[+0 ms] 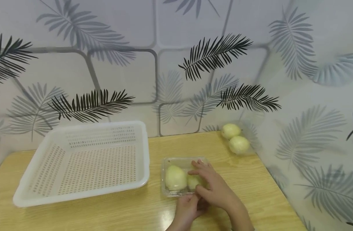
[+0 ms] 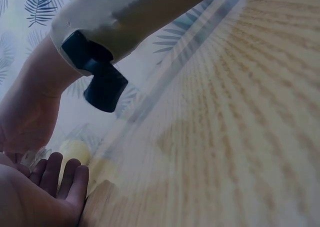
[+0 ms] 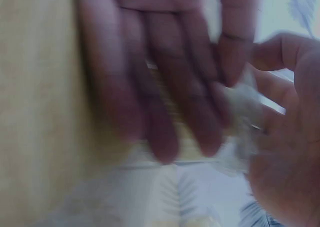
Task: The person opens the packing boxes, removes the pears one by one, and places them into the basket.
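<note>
Two pale yellow-green fruits (image 1: 175,178), whose kind I cannot tell, lie in a clear plastic box (image 1: 163,179) on the table. My right hand (image 1: 215,186) is over the box's right half, fingers spread at the lid and thumb by the front edge; it partly hides one fruit. At the front right corner is my left hand (image 1: 186,208), its thumb near the plastic. In the right wrist view, the left hand's fingers (image 3: 167,97) extend nearly straight and the right hand (image 3: 287,122) bends toward the plastic. The left wrist view shows the left hand (image 2: 45,192) with loose fingers.
A white perforated basket (image 1: 146,154) stands on the left of the wooden table (image 1: 130,211). Two more yellow fruits (image 1: 239,144) in a clear wrapping or box are at the back right corner. A leaf-patterned wall covering (image 1: 176,64) rises behind and along the right side.
</note>
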### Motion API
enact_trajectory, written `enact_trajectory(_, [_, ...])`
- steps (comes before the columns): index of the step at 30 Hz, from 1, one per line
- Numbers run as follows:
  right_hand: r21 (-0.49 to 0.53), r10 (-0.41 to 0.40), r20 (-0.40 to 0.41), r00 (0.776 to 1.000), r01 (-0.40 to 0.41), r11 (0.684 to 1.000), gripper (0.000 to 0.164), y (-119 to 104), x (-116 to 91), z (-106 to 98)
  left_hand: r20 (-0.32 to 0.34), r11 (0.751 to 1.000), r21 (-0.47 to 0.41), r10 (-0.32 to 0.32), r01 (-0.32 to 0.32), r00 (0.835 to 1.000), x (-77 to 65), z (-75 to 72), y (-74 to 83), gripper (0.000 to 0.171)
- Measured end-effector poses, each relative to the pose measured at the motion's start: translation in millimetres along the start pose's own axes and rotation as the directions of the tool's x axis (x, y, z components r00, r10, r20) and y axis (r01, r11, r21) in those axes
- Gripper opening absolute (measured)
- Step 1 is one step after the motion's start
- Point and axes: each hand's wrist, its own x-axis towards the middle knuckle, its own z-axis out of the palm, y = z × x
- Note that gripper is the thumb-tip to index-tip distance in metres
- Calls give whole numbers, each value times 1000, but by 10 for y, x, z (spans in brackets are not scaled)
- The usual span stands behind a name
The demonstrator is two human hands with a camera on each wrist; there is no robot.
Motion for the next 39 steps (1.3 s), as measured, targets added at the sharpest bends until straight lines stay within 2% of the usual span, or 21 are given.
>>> enact_trajectory(3, [-21,7,-71,997,-8,1000,44,21,12,3,28,1000,-5,-9,10,1000,-5,-2,22,37])
enact_trajectory(5, [-34,42,-112,993,-46,998,42,46,40,-21,44,1000,0,-14,14,999,-12,-11,39,39])
enact_trajectory(9, [-11,201,-153,968,-205,979,43,129,124,-156,77,1000,19,0,-1,997,-14,-28,68,41])
enact_trajectory(12, [63,370,-89,925,-366,929,51,211,166,-274,99,999,44,3,-7,995,-9,-49,76,41])
enact_trajectory(15, [165,483,36,875,-482,860,55,283,178,-350,111,998,58,-7,0,994,-9,-78,71,40])
enact_trajectory(17, [213,522,105,846,-532,820,54,311,178,-375,116,998,60,-15,8,993,-8,-95,60,39])
enact_trajectory(19, [249,554,140,821,-570,783,52,327,179,-379,122,998,57,-19,12,992,-4,-106,49,39])
enact_trajectory(25, [279,639,168,751,-657,700,42,357,182,-346,130,999,38,-35,31,991,2,-109,31,37])
enact_trajectory(29, [265,647,185,740,-672,692,38,366,154,-331,132,999,22,-40,37,990,-7,-106,30,36])
enact_trajectory(34, [260,616,223,756,-655,710,47,343,135,-380,138,999,0,-33,33,990,-10,-87,33,36])
enact_trajectory(39, [226,569,262,779,-623,749,51,306,155,-404,134,1000,-11,-22,23,991,-16,-100,41,35])
